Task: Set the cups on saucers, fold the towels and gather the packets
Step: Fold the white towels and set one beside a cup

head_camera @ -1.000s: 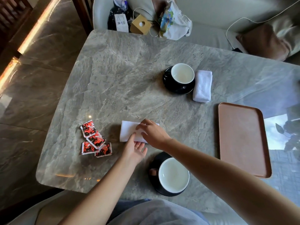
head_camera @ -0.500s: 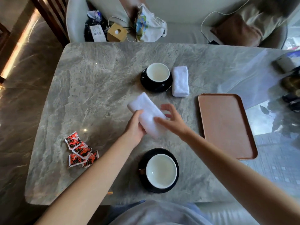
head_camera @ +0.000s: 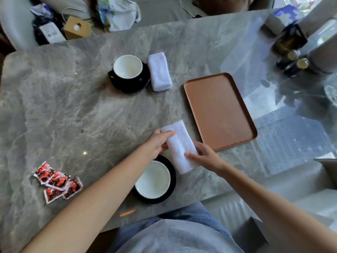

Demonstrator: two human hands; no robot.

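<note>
The grey marble tabletop [head_camera: 73, 106] is carrying everything. The brown tray [head_camera: 218, 110] is lying on its right side with nothing on it. Just left of the tray's near corner, both hands are holding a folded white towel [head_camera: 179, 143], which is slanting from upper left to lower right. The left hand [head_camera: 156, 143] is gripping its left edge, thumb over the top. The right hand [head_camera: 206, 156] is pinching its lower right edge. Whether the towel is resting on the tabletop or hanging just above it, I cannot tell.

The near cup [head_camera: 153, 179] is sitting on its black saucer [head_camera: 173, 179] just beside the towel's lower end, partly under the left wrist. The far cup [head_camera: 127, 66] is sitting on a second black saucer [head_camera: 144, 83], with another folded towel [head_camera: 159, 72] lying right beside it. The red packets [head_camera: 58, 181] are lying clustered at the near left, overlapping one another.
</note>
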